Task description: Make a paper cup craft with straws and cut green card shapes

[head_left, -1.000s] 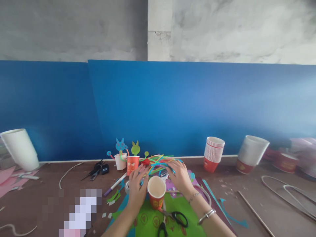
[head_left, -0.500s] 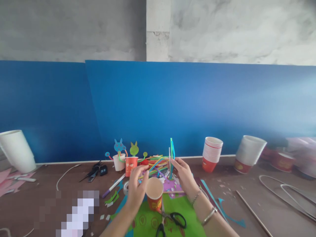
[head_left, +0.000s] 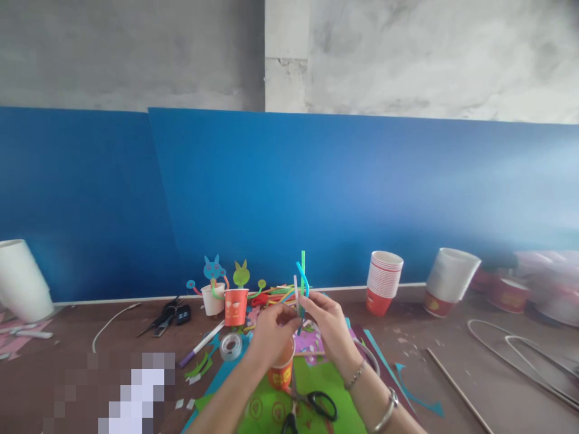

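Observation:
Several drinking straws [head_left: 303,274], green, blue and pale lilac, stand roughly upright between my hands. My right hand [head_left: 329,325] pinches them from the right. From the left, my left hand [head_left: 274,334] has its fingertips closed on the straws' lower part. Below my hands is a red paper cup [head_left: 280,377], its opening partly covered by my left hand. Scissors with black handles [head_left: 322,405] lie in front of it on green paper [head_left: 262,413].
Two decorated cups [head_left: 235,307] with paper animal heads stand behind, near a straw pile [head_left: 280,295]. A tape roll [head_left: 230,347] and purple-capped marker [head_left: 201,343] lie left. Stacked paper cups [head_left: 384,280] stand right, near a thin stick [head_left: 456,389]. A blue panel [head_left: 289,193] rises behind.
My left hand has moved right and up to the straws, now covering part of the cup. My right hand has brought the straws slightly left. The view has shifted a little.

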A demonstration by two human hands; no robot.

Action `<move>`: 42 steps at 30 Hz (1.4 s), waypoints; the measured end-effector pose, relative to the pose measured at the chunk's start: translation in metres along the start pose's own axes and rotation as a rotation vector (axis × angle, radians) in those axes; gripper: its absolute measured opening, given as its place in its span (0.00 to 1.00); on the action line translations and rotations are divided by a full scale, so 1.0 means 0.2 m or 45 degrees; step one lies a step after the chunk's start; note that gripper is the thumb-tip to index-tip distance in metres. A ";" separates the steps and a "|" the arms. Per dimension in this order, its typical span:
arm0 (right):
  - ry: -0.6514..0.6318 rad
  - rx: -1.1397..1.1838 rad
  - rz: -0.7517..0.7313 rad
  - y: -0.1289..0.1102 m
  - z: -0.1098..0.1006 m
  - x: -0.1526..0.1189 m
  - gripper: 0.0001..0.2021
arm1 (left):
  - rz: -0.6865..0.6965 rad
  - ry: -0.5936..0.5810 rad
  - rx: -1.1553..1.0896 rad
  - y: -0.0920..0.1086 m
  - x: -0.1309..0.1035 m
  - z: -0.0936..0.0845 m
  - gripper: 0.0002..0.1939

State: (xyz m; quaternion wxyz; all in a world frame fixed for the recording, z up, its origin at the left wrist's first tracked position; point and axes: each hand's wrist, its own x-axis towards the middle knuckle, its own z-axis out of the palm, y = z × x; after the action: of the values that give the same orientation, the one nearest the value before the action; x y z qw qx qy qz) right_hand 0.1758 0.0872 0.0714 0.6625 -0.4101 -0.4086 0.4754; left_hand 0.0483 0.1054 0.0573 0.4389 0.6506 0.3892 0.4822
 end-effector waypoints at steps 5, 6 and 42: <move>0.042 0.071 0.066 -0.02 0.00 0.00 0.14 | -0.008 0.011 -0.064 0.00 0.00 0.01 0.06; 0.040 0.075 0.071 -0.03 0.00 -0.01 0.14 | 0.002 0.017 -0.070 0.00 0.00 0.01 0.05; 0.103 0.174 0.002 -0.06 -0.03 -0.01 0.16 | -0.183 0.230 -0.709 0.15 0.01 -0.13 0.12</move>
State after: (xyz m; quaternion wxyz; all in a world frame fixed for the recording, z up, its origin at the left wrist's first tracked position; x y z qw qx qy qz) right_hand 0.1839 0.0825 0.0804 0.7046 -0.3830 -0.3476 0.4858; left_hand 0.0262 0.1025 0.0898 0.5972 0.4305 0.3244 0.5940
